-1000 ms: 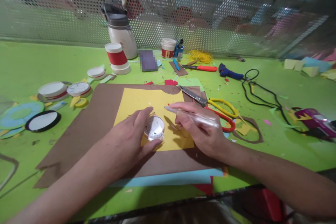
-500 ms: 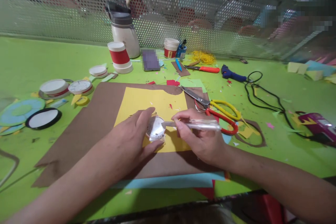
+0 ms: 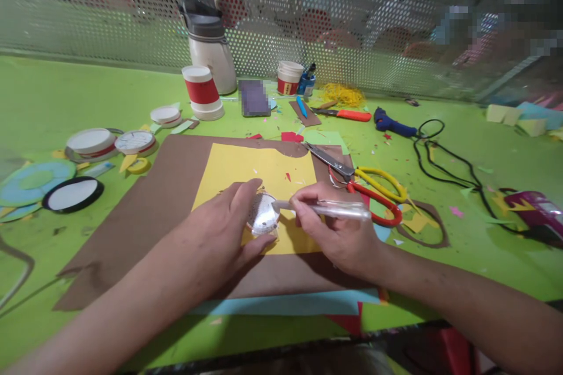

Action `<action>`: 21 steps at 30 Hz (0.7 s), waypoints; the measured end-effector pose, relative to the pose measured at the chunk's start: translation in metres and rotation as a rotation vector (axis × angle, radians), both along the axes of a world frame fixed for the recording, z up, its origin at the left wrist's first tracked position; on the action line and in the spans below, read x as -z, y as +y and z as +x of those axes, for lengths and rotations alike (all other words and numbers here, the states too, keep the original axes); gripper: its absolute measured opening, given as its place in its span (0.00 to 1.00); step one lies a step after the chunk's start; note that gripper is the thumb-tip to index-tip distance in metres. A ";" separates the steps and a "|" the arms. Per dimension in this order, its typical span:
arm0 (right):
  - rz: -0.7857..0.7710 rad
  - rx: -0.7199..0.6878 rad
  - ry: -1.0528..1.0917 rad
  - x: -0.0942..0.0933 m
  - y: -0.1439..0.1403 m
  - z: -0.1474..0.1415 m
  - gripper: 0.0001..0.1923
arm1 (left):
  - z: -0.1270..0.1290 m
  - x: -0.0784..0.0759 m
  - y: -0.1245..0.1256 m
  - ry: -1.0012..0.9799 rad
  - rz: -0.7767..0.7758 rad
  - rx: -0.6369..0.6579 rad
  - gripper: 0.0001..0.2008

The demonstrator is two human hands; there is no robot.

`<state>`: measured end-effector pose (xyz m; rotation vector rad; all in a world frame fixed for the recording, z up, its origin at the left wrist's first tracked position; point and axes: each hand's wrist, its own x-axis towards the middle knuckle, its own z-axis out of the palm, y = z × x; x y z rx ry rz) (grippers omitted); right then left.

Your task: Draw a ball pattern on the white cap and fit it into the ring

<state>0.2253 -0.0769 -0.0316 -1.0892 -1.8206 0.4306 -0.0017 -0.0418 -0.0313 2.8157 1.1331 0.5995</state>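
Observation:
My left hand (image 3: 220,228) presses a small round clear lid (image 3: 263,214) flat onto a yellow paper sheet (image 3: 259,173). My right hand (image 3: 334,231) grips a clear-barrelled pen (image 3: 334,209), lying nearly level, with its tip against the lid's right edge. The yellow sheet rests on a large brown paper sheet (image 3: 167,199), with blue paper (image 3: 290,303) sticking out below it at the near edge of the green table (image 3: 53,94).
Yellow- and red-handled scissors (image 3: 365,181) lie just right of my right hand. A blue glue gun (image 3: 389,121) and black cable (image 3: 448,164) lie further right. Cups, a flask (image 3: 209,41), lids (image 3: 92,142) and paper rings (image 3: 35,181) stand at the back and left. A perforated metal screen (image 3: 352,23) closes the far side.
The pen has swung down from a raised slant above the paper to nearly level, its tip now at the lid's edge. My left hand has stayed on the lid.

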 end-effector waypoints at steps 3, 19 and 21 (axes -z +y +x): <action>0.002 -0.001 -0.004 -0.001 0.000 0.000 0.06 | 0.000 0.000 0.000 0.007 -0.006 -0.003 0.30; 0.044 -0.019 -0.013 -0.003 0.001 -0.001 0.07 | 0.000 -0.001 -0.002 0.017 -0.079 -0.040 0.28; 0.052 -0.020 -0.024 -0.004 0.000 -0.001 0.07 | 0.000 -0.001 -0.002 0.027 -0.093 -0.055 0.27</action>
